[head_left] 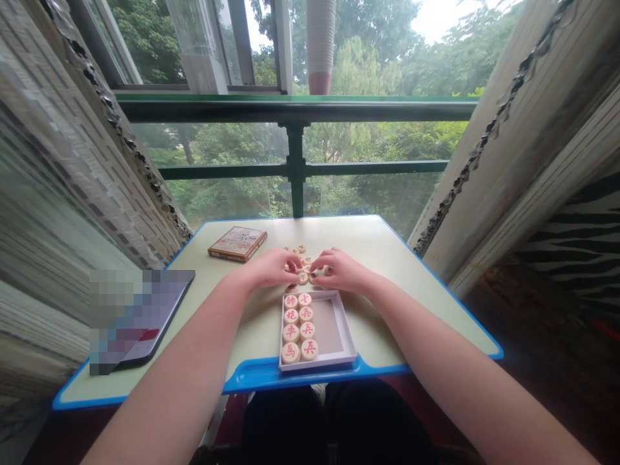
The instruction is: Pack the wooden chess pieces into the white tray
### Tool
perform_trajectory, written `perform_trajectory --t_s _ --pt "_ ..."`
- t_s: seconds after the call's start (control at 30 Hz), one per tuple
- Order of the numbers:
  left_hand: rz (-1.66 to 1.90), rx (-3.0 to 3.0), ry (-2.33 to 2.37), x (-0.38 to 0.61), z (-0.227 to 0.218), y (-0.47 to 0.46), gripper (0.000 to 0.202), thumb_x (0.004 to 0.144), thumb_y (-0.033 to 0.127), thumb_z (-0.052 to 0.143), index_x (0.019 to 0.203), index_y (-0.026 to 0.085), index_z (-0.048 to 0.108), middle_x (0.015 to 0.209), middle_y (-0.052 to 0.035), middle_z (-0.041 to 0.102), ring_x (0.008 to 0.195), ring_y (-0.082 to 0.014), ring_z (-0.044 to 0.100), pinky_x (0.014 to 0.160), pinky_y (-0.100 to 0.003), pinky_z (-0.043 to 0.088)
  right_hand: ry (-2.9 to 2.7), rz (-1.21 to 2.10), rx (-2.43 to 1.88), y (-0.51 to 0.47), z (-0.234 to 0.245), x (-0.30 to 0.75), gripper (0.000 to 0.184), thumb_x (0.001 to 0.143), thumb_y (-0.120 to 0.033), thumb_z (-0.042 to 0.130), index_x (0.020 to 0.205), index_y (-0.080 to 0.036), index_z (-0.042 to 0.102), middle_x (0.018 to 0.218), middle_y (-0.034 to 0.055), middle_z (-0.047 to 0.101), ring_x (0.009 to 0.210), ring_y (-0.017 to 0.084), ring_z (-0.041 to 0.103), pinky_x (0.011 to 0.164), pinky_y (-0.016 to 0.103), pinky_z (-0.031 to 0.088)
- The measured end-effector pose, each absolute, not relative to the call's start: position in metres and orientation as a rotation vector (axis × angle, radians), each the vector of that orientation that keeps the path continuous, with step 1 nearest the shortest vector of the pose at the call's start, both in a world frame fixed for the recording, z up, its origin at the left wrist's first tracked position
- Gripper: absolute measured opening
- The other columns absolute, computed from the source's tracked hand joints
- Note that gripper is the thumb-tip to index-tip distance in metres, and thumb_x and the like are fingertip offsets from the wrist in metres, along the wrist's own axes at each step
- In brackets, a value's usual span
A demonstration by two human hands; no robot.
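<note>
My left hand (274,268) and my right hand (336,270) face each other over a loose cluster of round wooden Chinese chess pieces (303,278) on the table. On both hands the fingers are bent, with a gap between thumb and fingertips, and I see no piece lifted. The fingertips touch or hover beside pieces; which of the two is hard to tell. Just nearer to me is a shallow white box tray (345,329). Red-marked chess pieces (290,316) fill its left part in two columns, characters facing up.
The pale folding table (387,258) has a blue edge. A flat brown box lid (238,243) lies at the back left. At the left edge is a dark tablet-like device (169,303), partly blurred out. Curtains (484,129) flank the table, and a green railing (300,110) stands behind it.
</note>
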State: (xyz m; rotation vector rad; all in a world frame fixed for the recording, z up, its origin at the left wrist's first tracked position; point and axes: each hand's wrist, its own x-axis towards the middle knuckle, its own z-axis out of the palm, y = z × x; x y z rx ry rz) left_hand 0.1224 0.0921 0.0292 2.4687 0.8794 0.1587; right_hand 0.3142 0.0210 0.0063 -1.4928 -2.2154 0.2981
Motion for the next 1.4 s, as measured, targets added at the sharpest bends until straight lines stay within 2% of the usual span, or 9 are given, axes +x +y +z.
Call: perform_trajectory --t_s 0.17,0.27,0.4,0.57,0.8,0.93,1.17,1.27,1.4 --pt "0.037 2.517 0.97 0.116 0.038 0.091 0.033 0.061 0.047 0.061 0.078 0.018 0.064 0.077 -0.0017 0.065 0.067 -0.0163 0.055 0.055 -0.024 0.037 -2.235 0.319 -1.44 0.021 0.005 0.311 0.025 0.073 -0.029 0.066 0.097 -0.024 0.07 0.09 0.006 0.059 0.088 0.018 0.051 0.086 0.032 0.037" --pt "-0.078 2.485 0.986 0.113 0.039 0.091 0.037 0.054 0.049 0.066 0.074 0.019 0.065 0.074 -0.0013 0.065 0.064 -0.0161 0.054 0.052 -0.024 0.035 -2.25 0.308 -1.438 0.021 0.004 0.309 0.019 0.074 -0.028 0.066 0.091 -0.024 0.072 0.091 0.0061 0.058 0.087 0.018 0.05 0.087 0.033 0.037" --pt "-0.083 2.451 0.949 0.113 0.038 0.093 0.03 0.058 0.037 0.063 0.082 0.021 0.069 0.076 0.0001 0.065 0.064 -0.0139 0.053 0.055 -0.022 0.036 -2.236 0.307 -1.443 0.022 0.003 0.309 0.014 0.073 -0.024 0.065 0.086 -0.023 0.072 0.09 0.0055 0.058 0.086 0.017 0.05 0.088 0.033 0.037" --pt "-0.017 2.454 0.899 0.113 0.041 0.093 0.038 0.061 0.025 0.056 0.097 0.022 0.068 0.088 0.0004 0.066 0.073 -0.0144 0.056 0.064 -0.021 0.04 -2.163 0.274 -1.517 0.023 0.002 0.31 0.029 0.075 -0.032 0.064 0.102 -0.022 0.068 0.094 0.0079 0.058 0.091 0.02 0.049 0.089 0.035 0.037" --pt "0.224 2.548 0.866 0.127 0.029 0.091 0.032 0.072 0.031 0.051 0.097 0.02 0.069 0.095 -0.0056 0.065 0.084 -0.019 0.058 0.075 -0.026 0.042 -2.211 0.273 -1.488 0.028 0.0 0.309 0.019 0.077 -0.018 0.058 0.091 -0.02 0.071 0.094 0.0056 0.065 0.087 0.017 0.052 0.088 0.034 0.036" --pt "0.218 2.565 0.848 0.132 0.024 0.09 0.033 0.069 0.04 0.057 0.091 0.019 0.07 0.092 -0.0066 0.064 0.083 -0.0203 0.058 0.075 -0.027 0.043 -2.184 0.322 -1.479 0.03 0.0 0.308 0.029 0.075 -0.003 0.051 0.088 -0.019 0.071 0.088 0.0022 0.069 0.081 0.015 0.053 0.086 0.031 0.037" --pt "0.117 2.475 0.863 0.132 0.028 0.088 0.037 0.058 0.048 0.065 0.081 0.019 0.069 0.084 -0.0038 0.064 0.083 -0.0224 0.058 0.07 -0.027 0.044 -2.148 0.293 -1.524 0.025 0.004 0.305 0.012 0.073 -0.023 0.063 0.083 -0.02 0.07 0.082 0.0029 0.069 0.083 0.018 0.05 0.081 0.031 0.039" --pt "0.116 2.464 0.861 0.13 0.028 0.091 0.032 0.061 0.044 0.063 0.08 0.019 0.07 0.084 -0.0042 0.065 0.084 -0.0221 0.058 0.071 -0.027 0.044 -2.127 0.341 -1.561 0.023 0.007 0.304 0.012 0.073 -0.019 0.063 0.081 -0.021 0.071 0.078 0.0028 0.068 0.085 0.018 0.05 0.082 0.03 0.04" --pt "0.139 2.493 0.898 0.127 0.028 0.093 0.031 0.066 0.04 0.057 0.083 0.018 0.07 0.086 -0.0053 0.066 0.081 -0.0208 0.058 0.072 -0.028 0.043 -2.094 0.425 -1.564 0.021 0.012 0.306 0.027 0.072 -0.007 0.056 0.088 -0.022 0.071 0.077 0.0036 0.066 0.093 0.019 0.05 0.083 0.029 0.041"
